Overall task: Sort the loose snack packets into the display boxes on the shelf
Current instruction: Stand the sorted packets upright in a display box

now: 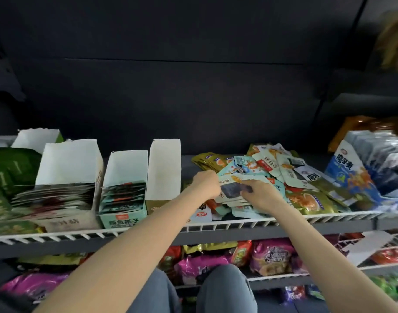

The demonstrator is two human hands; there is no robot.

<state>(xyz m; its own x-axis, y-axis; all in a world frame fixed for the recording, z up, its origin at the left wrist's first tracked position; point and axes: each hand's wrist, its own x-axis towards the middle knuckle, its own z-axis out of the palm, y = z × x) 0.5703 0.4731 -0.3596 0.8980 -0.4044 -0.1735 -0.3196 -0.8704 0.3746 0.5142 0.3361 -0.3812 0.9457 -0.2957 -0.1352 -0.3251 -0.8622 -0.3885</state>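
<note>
Left to right: display boxes [123, 188], one teal front reading "鳕鱼搭子"; left hand [206, 184] and right hand [260, 194], each grip pinching a small stack of packets [230, 190] on the shelf [216, 227]. Loose packets [283, 168] heaped right. Risk: the slick stack may fan out and drop over the rail.

Four open white card display boxes [123, 184] stand at the left; one blue printed box [349, 177] far right. Loose foil snack packets [272, 172]: perhaps two dozen, overlapping too much to count.
</note>
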